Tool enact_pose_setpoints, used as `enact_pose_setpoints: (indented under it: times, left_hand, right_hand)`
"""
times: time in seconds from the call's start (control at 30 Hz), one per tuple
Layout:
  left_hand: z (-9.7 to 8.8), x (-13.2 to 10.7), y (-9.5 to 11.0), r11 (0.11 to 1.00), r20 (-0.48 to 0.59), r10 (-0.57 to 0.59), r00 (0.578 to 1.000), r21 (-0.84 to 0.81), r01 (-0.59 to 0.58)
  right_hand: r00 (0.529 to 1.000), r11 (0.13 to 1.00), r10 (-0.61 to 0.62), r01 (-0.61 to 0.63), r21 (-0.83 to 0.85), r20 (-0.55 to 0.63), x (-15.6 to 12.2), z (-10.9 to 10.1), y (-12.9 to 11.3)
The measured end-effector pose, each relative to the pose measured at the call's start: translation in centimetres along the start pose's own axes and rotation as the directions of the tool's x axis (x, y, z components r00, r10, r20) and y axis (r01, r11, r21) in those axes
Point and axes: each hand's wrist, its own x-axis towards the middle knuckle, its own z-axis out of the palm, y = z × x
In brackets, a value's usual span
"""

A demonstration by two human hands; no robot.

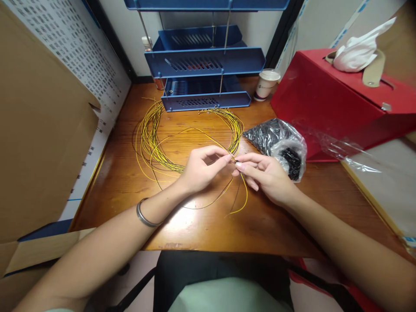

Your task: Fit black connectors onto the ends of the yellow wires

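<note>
My left hand [206,167] pinches a thin yellow wire [246,195] between thumb and forefinger, above the front half of the table. Close beside it, my right hand [264,175] is closed on a small black piece [236,162] at the wire; its exact shape is too small to make out. A loose end of the wire curves down below the fingers. Behind the hands lies a large loop of yellow and black wires [151,138]. Right of it, a clear plastic bag [276,138] full of small black pieces lies with its mouth toward me.
A blue tiered tray rack [208,102] stands at the back, with a paper cup [266,84] to its right. A red tissue box [325,104] fills the right side. Cardboard [42,121] rises on the left. The wooden table's [201,234] front edge is near my lap.
</note>
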Motion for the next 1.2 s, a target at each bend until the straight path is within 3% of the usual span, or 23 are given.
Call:
enact_pose_setpoints:
  times: [0.4, 0.77, 0.97, 1.2]
  left_hand:
    - [-0.16, 0.1, 0.12, 0.999, -0.076, 0.0, 0.997, 0.032, 0.003]
    - [-0.25, 0.16, -0.02, 0.999, -0.026, -0.011, 1.0, -0.051, 0.01]
    - [-0.4, 0.41, -0.25, 0.987, 0.011, -0.084, 0.996, -0.137, 0.085]
    - [-0.39, 0.39, -0.28, 0.978, -0.023, -0.086, 0.996, -0.195, 0.079]
  right_hand:
    - [1.0, 1.0, -0.004, 0.004, -0.022, -0.005, 0.03, -0.04, 0.17]
    - [1.0, 1.0, -0.003, 0.002, -0.021, -0.02, 0.02, -0.05, 0.11]
    - [1.0, 1.0, -0.014, 0.014, -0.025, -0.008, -0.06, 0.05, -0.03]
    - [1.0, 0.999, -0.005, 0.005, -0.032, -0.01, -0.02, 0.11, -0.03]
